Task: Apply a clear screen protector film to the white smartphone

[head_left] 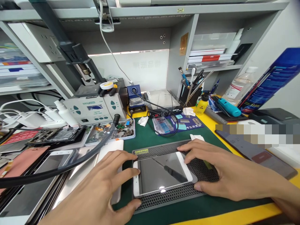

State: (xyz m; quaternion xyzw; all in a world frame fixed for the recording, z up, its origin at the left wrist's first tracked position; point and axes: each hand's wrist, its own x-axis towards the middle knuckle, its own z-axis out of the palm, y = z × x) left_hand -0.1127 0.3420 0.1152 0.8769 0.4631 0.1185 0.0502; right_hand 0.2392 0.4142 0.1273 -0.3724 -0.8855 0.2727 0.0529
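Note:
A white-framed smartphone [150,184] lies screen up on a black honeycomb mat [159,203]. A dark-handled screwdriver shape crosses its glass; I cannot tell whether it lies there or is a reflection. My left hand [100,181] is spread at the phone's left end, its index fingertip touching the frame and its thumb by the mat's lower left corner. At the other end my right hand [225,172] has its fingers apart, one fingertip at the phone's upper right corner and the thumb near the lower right one. A clear sheet or case edge shows under the phone's right end.
More phones [47,178] and a parts tray [126,129] lie left, with a thick black hose [70,165] across them. Behind stand a rework station [96,107], a soldering unit [136,97] and a tool holder [191,93]. A yellow bottle [202,104] and dark phone [255,156] are right.

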